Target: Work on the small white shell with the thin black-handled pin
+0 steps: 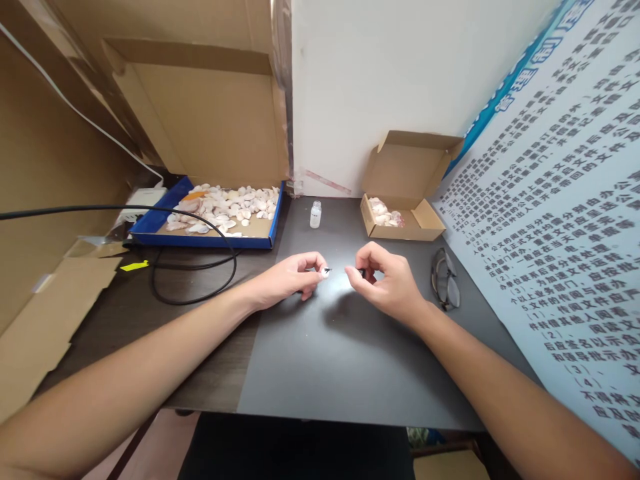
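Note:
My left hand (303,275) is closed in a pinch above the grey mat, holding a small white piece (325,272) with dark marks at its tip. Opposite it, a short gap away, my right hand (383,275) curls its thumb and fingers around a small black object (363,273). Most of that object is hidden by the fingers, so its kind does not show. Beyond both hands a small clear bottle (315,215) stands upright, with whitish contents and no cap visible on it.
At the back left, a blue-sided box (205,241) holds many pale shell-like pieces. An open cardboard box (410,232) with similar pieces stands back right. Sunglasses (445,280) lie by the right wall. A black cable (195,301) loops at left. Grey mat (320,373) covers the middle.

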Demonstrator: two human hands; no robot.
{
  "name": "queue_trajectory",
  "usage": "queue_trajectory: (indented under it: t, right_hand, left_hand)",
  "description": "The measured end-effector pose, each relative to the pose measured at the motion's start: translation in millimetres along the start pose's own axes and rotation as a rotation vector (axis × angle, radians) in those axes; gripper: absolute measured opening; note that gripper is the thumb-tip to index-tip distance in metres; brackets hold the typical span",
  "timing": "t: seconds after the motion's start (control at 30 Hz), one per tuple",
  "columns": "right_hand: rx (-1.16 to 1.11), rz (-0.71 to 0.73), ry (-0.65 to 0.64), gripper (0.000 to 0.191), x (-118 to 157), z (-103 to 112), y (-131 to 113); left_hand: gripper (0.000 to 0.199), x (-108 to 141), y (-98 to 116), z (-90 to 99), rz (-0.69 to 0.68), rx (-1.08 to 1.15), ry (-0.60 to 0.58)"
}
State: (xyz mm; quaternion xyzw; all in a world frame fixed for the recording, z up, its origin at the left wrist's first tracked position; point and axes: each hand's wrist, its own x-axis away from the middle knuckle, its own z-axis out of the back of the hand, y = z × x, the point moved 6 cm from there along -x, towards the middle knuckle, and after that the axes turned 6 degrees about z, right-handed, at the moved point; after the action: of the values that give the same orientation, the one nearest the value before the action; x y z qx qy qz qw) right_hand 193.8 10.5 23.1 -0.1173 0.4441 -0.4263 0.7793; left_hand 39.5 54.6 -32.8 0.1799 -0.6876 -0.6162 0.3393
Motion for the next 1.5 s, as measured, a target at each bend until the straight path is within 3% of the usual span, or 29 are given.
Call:
queue_trajectory:
  t: [0.53, 0.67, 0.9, 1.1, 1.27, 1.5]
  right_hand:
    - [0.025, 0.013, 0.004, 0.022, -1, 2, -2]
    - [-0.011, 0.060, 0.008, 0.020, 1, 0, -7]
    - [0.059, -0.051, -0.032, 0.019, -1, -1, 4]
    - [0.000, 0.015, -0.004, 0.019, 0, 1, -4]
    - [0.058, -0.035, -0.068, 0.019, 0, -3, 2]
    - [-0.055, -0.051, -0.045, 0.019, 0, -2, 0]
  left_hand:
    - [0.015, 1, 2, -1.2, 0.079, 0.204, 0.038]
    - [0.012, 1, 2, -1.2, 0.090, 0.200, 0.031]
    - [0.010, 1, 3, -0.5, 0.082, 0.205, 0.037]
    - [0.010, 1, 2, -0.7, 0.082, 0.207, 0.023]
    - [0.011, 2, 2, -0.2, 0.080, 0.203, 0.030]
    - [0.011, 1, 2, -0.2, 0.080, 0.187, 0.026]
